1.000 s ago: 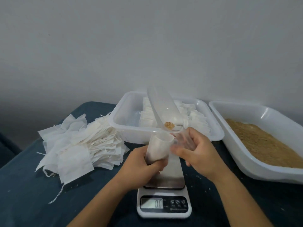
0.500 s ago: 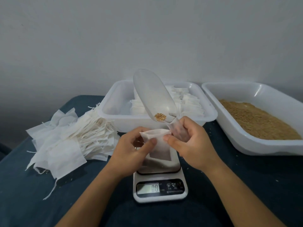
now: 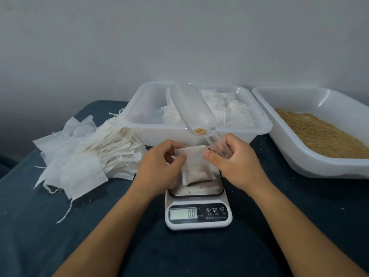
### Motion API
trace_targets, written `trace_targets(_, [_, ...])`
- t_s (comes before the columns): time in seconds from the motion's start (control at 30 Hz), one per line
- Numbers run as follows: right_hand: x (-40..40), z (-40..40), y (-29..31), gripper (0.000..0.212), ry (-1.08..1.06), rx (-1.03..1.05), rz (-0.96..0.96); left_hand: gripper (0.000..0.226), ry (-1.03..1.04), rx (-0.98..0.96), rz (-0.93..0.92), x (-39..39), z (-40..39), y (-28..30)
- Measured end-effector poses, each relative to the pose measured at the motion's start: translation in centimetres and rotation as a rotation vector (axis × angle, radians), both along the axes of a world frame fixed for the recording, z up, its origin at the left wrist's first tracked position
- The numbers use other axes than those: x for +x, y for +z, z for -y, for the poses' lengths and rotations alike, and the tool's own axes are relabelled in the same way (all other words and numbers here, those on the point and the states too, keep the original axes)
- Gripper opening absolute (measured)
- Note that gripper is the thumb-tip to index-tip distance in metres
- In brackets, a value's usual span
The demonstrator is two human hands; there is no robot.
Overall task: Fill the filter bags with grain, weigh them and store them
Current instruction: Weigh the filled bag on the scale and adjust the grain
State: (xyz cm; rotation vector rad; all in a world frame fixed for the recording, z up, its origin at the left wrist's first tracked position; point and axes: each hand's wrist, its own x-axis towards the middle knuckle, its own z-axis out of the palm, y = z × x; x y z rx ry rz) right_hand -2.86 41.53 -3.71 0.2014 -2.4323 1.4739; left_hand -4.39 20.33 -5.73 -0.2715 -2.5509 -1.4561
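In the head view, your left hand [image 3: 159,166] pinches the upper left edge of a filled filter bag [image 3: 196,166], thumb over the front of the fabric, fingers curled behind it. Your right hand [image 3: 237,162] does two things at once: its thumb presses the bag's upper right edge, and its curled fingers grip the clear handle of a plastic scoop [image 3: 192,108]. The bag sits between your two hands, its bulging lower half over the steel plate of the scale [image 3: 197,208]; whether it rests on the plate cannot be told, and the display reads 0.0. The scoop rises from your right hand and tilts away from you to the left, with a small clump of grain [image 3: 200,131] lying at its lower end, just above the bag's top edge. Beyond both hands stands a white tub [image 3: 139,116] holding rows of filled bags [image 3: 235,112]. To the right of your right hand, well apart from it, a second white tray [image 3: 289,148] holds a bed of loose brown grain [image 3: 319,134]. To the left of your left hand, near your wrist, a heap of empty filter bags [image 3: 85,152] with dangling strings lies on the dark blue bench [image 3: 60,236]. A few stray grains dot the scale's plate and the bench around your right forearm.
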Motion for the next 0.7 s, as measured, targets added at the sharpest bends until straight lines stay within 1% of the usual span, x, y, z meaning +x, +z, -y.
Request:
trace_targets(0.1, [-0.2, 0.0, -0.2, 0.043, -0.031, 0.027, -0.01, 0.014, 0.046, -0.054, 0.004, -0.3, 0.3, -0.2])
trace_targets(0.17, [-0.2, 0.0, -0.1, 0.042, -0.051, 0.04, -0.025, 0.017, 0.071, -0.051, -0.003, -0.5, 0.5, -0.1])
trace_targets(0.23, [-0.1, -0.1, 0.0, 0.038, -0.073, 0.024, -0.048, 0.019, 0.106, -0.009, -0.001, -0.7, 0.6, -0.1])
trace_targets(0.3, [-0.1, -0.2, 0.1, 0.027, -0.088, -0.017, -0.044, 0.02, 0.155, 0.026, 0.005, -0.9, 0.9, 0.0])
trace_targets(0.37, [-0.2, -0.5, 0.2, 0.029, -0.116, -0.031, -0.05, 0.021, 0.193, 0.05, 0.009, -0.9, 1.1, 0.1])
trace_targets(0.47, [-0.3, -0.9, 0.3, 0.023, -0.16, -0.039, -0.081, 0.022, 0.231, 0.084, 0.013, -1.2, 1.5, 0.2])
trace_targets(0.6, [-0.7, -1.3, 0.2, 0.024, -0.208, -0.09, -0.099, 0.019, 0.238, 0.1, 0.043, -1.4, 1.6, 0.1])
trace_targets(0.7, [-0.7, -1.5, 0.2, 0.023, -0.216, -0.091, -0.106, 0.015, 0.203, 0.085, 0.069, -1.3, 1.4, 0.0])
